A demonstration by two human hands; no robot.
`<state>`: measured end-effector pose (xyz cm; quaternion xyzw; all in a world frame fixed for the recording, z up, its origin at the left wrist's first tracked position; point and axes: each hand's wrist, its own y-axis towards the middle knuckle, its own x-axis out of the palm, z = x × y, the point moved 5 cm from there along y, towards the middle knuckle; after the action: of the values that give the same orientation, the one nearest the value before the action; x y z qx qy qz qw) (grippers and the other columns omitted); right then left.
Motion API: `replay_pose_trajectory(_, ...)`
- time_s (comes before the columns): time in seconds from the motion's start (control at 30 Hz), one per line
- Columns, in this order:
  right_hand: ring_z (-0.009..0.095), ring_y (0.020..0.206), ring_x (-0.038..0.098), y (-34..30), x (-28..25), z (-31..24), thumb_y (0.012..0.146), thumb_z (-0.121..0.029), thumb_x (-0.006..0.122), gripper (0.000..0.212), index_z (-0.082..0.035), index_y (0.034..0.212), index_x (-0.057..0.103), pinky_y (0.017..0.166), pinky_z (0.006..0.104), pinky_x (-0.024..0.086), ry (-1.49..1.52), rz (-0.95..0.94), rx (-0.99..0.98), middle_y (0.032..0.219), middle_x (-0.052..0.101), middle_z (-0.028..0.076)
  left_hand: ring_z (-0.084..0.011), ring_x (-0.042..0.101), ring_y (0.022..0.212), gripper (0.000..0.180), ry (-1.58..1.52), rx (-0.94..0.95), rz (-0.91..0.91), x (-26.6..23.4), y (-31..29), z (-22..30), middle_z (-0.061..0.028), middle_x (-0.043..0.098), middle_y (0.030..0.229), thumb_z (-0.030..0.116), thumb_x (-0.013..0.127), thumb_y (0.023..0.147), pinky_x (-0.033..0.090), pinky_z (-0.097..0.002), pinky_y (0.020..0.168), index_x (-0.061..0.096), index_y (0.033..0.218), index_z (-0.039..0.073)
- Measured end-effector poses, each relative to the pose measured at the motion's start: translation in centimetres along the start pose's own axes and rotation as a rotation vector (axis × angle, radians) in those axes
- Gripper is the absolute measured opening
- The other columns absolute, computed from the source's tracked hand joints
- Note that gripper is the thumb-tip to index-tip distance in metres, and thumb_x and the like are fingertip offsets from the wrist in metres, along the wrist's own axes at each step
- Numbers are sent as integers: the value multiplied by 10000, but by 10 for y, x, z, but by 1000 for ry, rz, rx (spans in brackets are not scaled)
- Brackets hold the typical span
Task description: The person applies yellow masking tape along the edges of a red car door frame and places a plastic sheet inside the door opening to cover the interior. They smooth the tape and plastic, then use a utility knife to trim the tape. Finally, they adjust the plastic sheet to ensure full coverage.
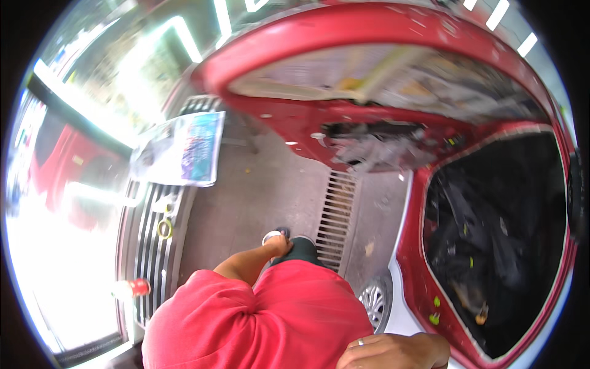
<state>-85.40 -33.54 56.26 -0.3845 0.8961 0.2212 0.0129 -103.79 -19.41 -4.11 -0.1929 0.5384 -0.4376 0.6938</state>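
My left hand (279,246) hangs low beside my dark shorts (298,251). It is small and blurred, so its finger pose is unclear, and nothing shows in it. At the lower edge, my right hand (390,352) is held in front of my red shirt (301,307), with a ring on one finger. Its fingers curl downward and their tips are cut off, which hides anything they may hold. Ahead and to the right stands a red car door (295,123), swung open, its inner side stripped with cut-outs. The car's door opening (418,258) is nearest my right hand.
On the left, a slatted metal ledge (147,264) carries a printed sheet (203,147), a yellow ring-shaped roll (165,229) and a red can (140,287). A floor grate (338,209) runs ahead of my feet. A car wheel (375,301) is close on the right.
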Motion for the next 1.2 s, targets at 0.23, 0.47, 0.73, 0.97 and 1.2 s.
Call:
replay_pose_trajectory(0.23, 305, 822, 694, 132, 36, 52, 911, -171, 724, 186, 10, 955, 728, 691, 400, 559, 213, -449, 7, 947, 685, 124, -395, 720, 1173, 389, -349, -147, 147, 43, -65, -144, -230, 760, 1211, 319, 604, 958, 569, -485, 1019, 804, 1167, 60)
replay_pose_trajectory(0.47, 256, 811, 714, 255, 101, 101, 859, -218, 733, 304, 13, 1055, 753, 709, 347, 568, 121, -750, -127, 942, 708, 104, -385, 731, 1137, 339, -784, -314, 534, -15, -183, -222, -215, 775, 1168, 299, 646, 970, 560, -483, 1015, 800, 1186, 88)
replay_pose_trajectory(0.73, 220, 751, 688, 339, 160, 125, 858, -258, 695, 314, -1, 1036, 727, 634, 323, 533, 37, -839, -204, 890, 683, 85, -384, 749, 998, 342, -932, -339, 708, -30, -236, -288, -217, 779, 1031, 332, 678, 989, 576, -484, 903, 776, 1208, 89)
replay_pose_trajectory(0.97, 229, 709, 637, 373, 144, 112, 886, -287, 635, 286, -28, 997, 679, 602, 365, 495, -277, -551, -188, 869, 658, 94, -320, 775, 896, 327, -784, -20, 568, -50, -175, -290, -191, 791, 933, 310, 705, 981, 592, -441, 839, 784, 1157, 46)
replay_pose_trajectory(1.2, 379, 725, 671, 365, 193, 182, 924, -298, 664, 305, 7, 932, 673, 648, 507, 522, -483, 14, -252, 830, 698, 196, -284, 788, 842, 304, -265, 330, 280, -107, -19, -270, -167, 798, 885, 308, 753, 949, 605, -418, 810, 810, 1105, 54)
